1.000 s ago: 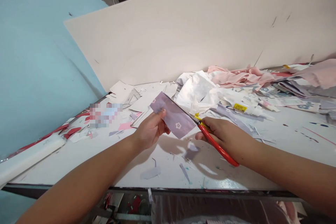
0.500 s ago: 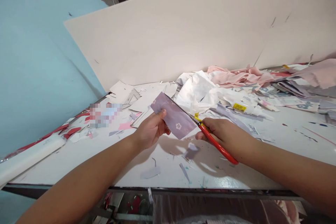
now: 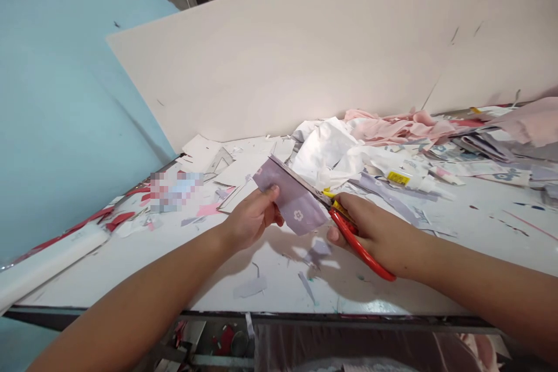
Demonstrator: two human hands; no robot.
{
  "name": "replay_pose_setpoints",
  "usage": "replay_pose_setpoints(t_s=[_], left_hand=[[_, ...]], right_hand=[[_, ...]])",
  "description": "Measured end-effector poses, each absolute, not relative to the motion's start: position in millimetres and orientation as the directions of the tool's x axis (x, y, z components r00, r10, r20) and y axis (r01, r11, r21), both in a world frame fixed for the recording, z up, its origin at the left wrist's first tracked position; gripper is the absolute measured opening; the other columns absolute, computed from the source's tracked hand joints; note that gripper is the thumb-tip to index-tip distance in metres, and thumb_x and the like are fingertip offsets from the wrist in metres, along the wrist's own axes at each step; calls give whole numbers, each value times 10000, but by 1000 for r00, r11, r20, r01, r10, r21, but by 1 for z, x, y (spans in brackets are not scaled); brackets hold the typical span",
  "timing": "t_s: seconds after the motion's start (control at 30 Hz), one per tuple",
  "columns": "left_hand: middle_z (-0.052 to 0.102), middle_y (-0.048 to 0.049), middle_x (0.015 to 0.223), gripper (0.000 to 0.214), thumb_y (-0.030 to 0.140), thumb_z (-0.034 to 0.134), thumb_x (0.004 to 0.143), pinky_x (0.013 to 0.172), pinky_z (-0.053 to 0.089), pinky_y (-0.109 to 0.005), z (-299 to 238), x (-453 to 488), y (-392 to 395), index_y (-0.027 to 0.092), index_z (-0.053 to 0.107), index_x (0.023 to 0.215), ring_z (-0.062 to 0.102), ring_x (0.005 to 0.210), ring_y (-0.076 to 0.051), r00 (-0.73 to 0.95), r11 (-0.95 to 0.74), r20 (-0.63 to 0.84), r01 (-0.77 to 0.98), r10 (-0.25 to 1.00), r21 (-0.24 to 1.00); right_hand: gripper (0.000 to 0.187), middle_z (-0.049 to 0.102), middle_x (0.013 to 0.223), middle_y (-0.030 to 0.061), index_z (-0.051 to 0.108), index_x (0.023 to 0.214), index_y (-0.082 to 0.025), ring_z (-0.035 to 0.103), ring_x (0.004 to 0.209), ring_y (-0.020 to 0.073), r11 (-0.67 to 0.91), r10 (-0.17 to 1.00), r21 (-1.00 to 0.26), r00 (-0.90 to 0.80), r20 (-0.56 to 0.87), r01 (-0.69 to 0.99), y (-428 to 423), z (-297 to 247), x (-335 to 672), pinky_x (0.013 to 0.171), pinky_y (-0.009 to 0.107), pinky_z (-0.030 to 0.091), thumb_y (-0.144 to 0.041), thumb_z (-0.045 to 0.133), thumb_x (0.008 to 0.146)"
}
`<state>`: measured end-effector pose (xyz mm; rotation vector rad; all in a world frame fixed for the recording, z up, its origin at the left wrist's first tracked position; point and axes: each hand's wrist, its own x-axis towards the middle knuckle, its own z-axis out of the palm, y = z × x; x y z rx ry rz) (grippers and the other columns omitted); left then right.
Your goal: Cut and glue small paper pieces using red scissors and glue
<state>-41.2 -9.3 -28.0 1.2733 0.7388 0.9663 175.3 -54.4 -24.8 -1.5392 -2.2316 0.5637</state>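
Held above the table is a lilac piece of fabric (image 3: 298,207) with small white flowers. My left hand (image 3: 254,216) pinches it at its lower left edge, thumb on top. My right hand (image 3: 378,232) is wrapped round the red-handled scissors (image 3: 354,246). Their blades lie along the fabric's upper right edge, pointing up and left; whether they are fully closed is hard to see. Beneath the hands, small lilac scraps (image 3: 250,287) lie on the white tabletop (image 3: 209,296).
Behind the scissors lies a crumpled white cloth (image 3: 326,148). Pink fabric (image 3: 392,127) and mixed scraps pile up at the right, near a tube with a yellow label (image 3: 399,178). A white roll (image 3: 56,258) lies at the left edge. A pale board (image 3: 326,52) stands behind.
The scissor blades have shifted slightly and now show more along the fabric's upper edge. The red handle has dipped a little. The left hand keeps its hold, almost unmoved.
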Motion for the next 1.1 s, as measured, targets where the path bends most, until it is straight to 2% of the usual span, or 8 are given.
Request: replay_pose_setpoints(t_s=[0.43, 1.1], left_hand=[[557, -14, 591, 353, 496, 561, 725, 617, 393, -304, -33, -43, -11, 147, 530, 687, 520, 575, -136, 400, -9, 34, -63, 916, 998], [590, -25, 599, 360, 492, 518, 761, 624, 388, -296, -32, -43, -11, 149, 566, 665, 547, 595, -142, 477, -37, 60, -56, 877, 998]], right_hand=[[272, 534, 680, -3, 385, 714, -212, 448, 561, 128, 374, 924, -516, -357, 137, 771, -51, -26, 174, 506, 252, 336, -462, 463, 788], [295, 576, 665, 2, 373, 684, -218, 497, 553, 136, 387, 918, -527, -370, 143, 756, -52, -27, 173, 502, 247, 342, -475, 384, 829]])
